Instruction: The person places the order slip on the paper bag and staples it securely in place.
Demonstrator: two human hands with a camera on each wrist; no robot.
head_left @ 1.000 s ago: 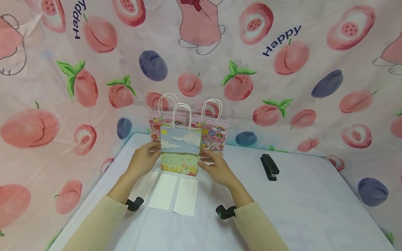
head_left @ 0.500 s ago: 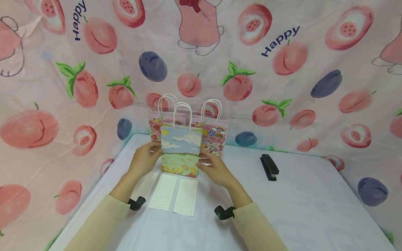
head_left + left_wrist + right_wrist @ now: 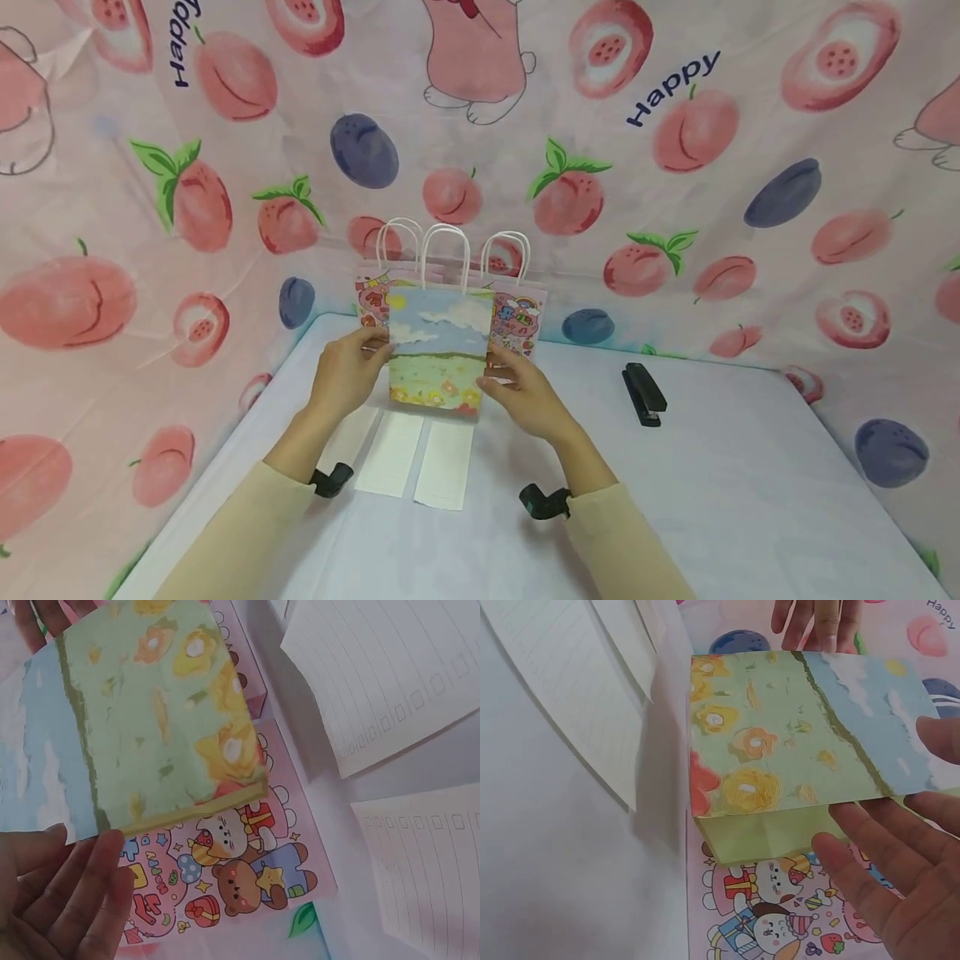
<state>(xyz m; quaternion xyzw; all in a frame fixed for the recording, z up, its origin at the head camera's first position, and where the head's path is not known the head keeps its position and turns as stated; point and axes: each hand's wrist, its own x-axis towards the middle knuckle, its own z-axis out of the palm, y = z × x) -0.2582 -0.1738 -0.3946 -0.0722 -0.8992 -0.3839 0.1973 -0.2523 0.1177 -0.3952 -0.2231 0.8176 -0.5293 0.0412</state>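
A paper gift bag (image 3: 440,346) with a painted sky, meadow and flowers stands upright between the hands in the head view, its white rope handles (image 3: 446,250) up. My left hand (image 3: 346,375) grips the left edge, and in the left wrist view its thumb lies at the front edge with fingers below. On the opposite edge, my right hand (image 3: 527,392) holds the side, thumb on the front face in the right wrist view. Close behind stand two pink cartoon-printed gift bags, a left one (image 3: 371,304) and a right one (image 3: 525,312), partly hidden by the painted bag.
Lined paper slips lie in front of the bag, a middle one (image 3: 388,457) and a right one (image 3: 444,467), with another (image 3: 348,437) partly behind the left arm. A black stapler (image 3: 643,394) lies to the right. A fruit-printed cloth (image 3: 495,150) hangs behind the white table (image 3: 720,500).
The painted bag has come up and a little to the right, nearer the camera, with both hands on it. The pink bags, slips and stapler keep their places.
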